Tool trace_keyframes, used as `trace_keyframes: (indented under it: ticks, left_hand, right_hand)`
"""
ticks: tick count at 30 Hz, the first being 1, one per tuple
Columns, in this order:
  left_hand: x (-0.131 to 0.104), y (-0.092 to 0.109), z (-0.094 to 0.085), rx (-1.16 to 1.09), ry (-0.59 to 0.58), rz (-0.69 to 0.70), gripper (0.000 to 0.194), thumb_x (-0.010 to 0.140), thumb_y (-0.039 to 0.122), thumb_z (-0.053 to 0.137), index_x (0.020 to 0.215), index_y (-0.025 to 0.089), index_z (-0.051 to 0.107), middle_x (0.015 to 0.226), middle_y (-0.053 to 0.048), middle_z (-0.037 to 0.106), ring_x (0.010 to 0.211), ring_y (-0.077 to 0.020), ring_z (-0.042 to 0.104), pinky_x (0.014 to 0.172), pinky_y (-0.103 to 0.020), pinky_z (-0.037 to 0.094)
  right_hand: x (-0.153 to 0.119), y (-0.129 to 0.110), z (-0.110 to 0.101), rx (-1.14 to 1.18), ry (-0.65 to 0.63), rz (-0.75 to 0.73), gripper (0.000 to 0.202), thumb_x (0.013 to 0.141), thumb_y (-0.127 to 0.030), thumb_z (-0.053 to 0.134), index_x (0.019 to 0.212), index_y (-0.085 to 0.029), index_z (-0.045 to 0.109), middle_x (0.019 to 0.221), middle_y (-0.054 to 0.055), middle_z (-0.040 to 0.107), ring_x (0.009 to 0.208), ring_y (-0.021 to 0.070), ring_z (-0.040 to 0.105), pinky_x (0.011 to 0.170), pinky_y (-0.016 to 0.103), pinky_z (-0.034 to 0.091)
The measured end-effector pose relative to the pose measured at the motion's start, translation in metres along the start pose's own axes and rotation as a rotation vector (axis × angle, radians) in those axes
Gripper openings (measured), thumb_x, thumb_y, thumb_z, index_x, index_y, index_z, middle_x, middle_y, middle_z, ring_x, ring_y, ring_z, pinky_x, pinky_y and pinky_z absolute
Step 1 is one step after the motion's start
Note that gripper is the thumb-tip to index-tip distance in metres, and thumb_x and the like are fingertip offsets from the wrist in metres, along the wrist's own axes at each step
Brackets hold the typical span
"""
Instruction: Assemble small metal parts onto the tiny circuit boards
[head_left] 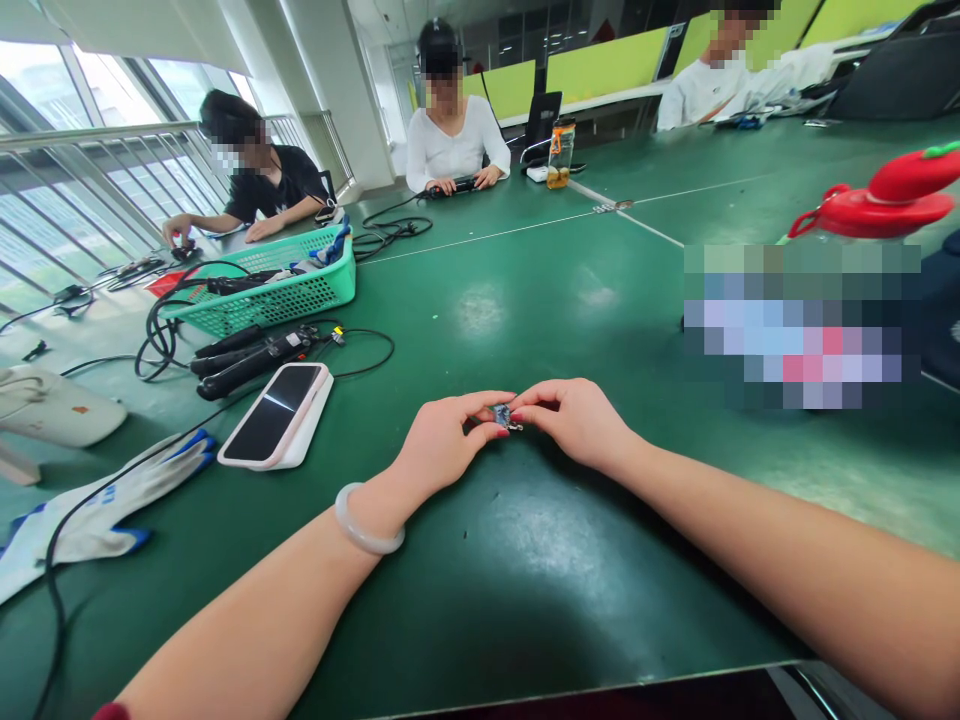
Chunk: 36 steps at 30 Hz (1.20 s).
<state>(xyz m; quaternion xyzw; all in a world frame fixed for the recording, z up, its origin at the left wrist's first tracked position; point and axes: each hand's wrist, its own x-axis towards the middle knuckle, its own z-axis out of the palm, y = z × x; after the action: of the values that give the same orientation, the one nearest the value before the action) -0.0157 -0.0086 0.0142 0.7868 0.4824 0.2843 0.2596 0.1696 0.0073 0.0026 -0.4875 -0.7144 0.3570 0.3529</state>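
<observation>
Between the fingertips of both hands is a small blue circuit board (503,415) with metal parts at its lower right edge. My left hand (442,440), with a pale bangle (367,525) on the wrist, pinches its left side between thumb and fingers. From the other side my right hand (574,420) grips its right end in a pinch. The board is held just over the green table (480,560); fingers cover part of it, and its finer details are too small to make out.
Left of my hands lie a phone (277,415), a black hair straightener-like tool (259,360), a work glove (112,500) and cables. Behind them stands a green basket (270,310). A red-lidded bottle (874,215) is at right. Several people sit across the table.
</observation>
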Motion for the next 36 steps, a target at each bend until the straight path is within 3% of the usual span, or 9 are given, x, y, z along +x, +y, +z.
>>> trace_keyframes:
  ticks: [11,16,24,31,36]
  left_hand:
    - [0.0008,-0.0017,0.0002,0.059,0.022,0.049,0.035,0.079,0.026,0.063,0.113,0.028,0.064,0.077,0.003,0.069,0.079,-0.0153,0.062,0.082,-0.03,0.045]
    - [0.0,0.0003,0.0003,0.1,0.026,0.063,0.037,0.078,0.026,0.064,0.115,0.029,0.063,0.076,0.003,0.068,0.078,-0.0156,0.061,0.08,-0.03,0.045]
    - [-0.001,0.0001,-0.0004,0.109,0.043,0.103,0.039,0.078,0.024,0.064,0.117,0.028,0.061,0.075,0.003,0.066,0.079,-0.0155,0.059,0.081,-0.03,0.045]
    - [-0.0013,0.0008,-0.0004,0.02,0.032,0.083,0.04,0.077,0.023,0.063,0.116,0.028,0.061,0.074,0.003,0.064,0.077,-0.0146,0.059,0.083,-0.031,0.045]
    - [-0.0031,0.0011,-0.0014,-0.063,-0.019,0.063,0.037,0.079,0.023,0.058,0.116,0.023,0.057,0.073,0.003,0.059,0.072,-0.0125,0.057,0.079,-0.028,0.045]
  right_hand:
    - [0.0006,-0.0008,0.0003,0.05,-0.017,0.032,0.015,0.075,-0.028,0.06,0.073,-0.02,0.073,0.063,-0.002,0.068,0.058,0.0125,0.06,0.061,0.025,0.047]
    - [-0.0016,-0.0004,0.0029,0.001,0.024,-0.037,0.013,0.076,-0.028,0.061,0.071,-0.022,0.071,0.076,-0.001,0.072,0.071,0.0153,0.065,0.07,0.027,0.049]
    - [-0.0045,-0.0023,0.0036,-0.115,0.062,-0.148,0.01,0.078,-0.025,0.062,0.072,-0.023,0.07,0.076,0.0,0.071,0.07,0.0142,0.062,0.068,0.027,0.048]
    - [-0.0049,-0.0032,0.0029,-0.154,0.063,-0.19,0.009,0.079,-0.025,0.062,0.072,-0.022,0.068,0.075,0.0,0.069,0.068,0.0135,0.059,0.067,0.027,0.046]
    - [-0.0056,-0.0023,0.0049,-0.121,-0.011,-0.165,0.009,0.079,-0.026,0.061,0.078,-0.02,0.067,0.076,0.001,0.067,0.064,0.0122,0.056,0.061,0.026,0.044]
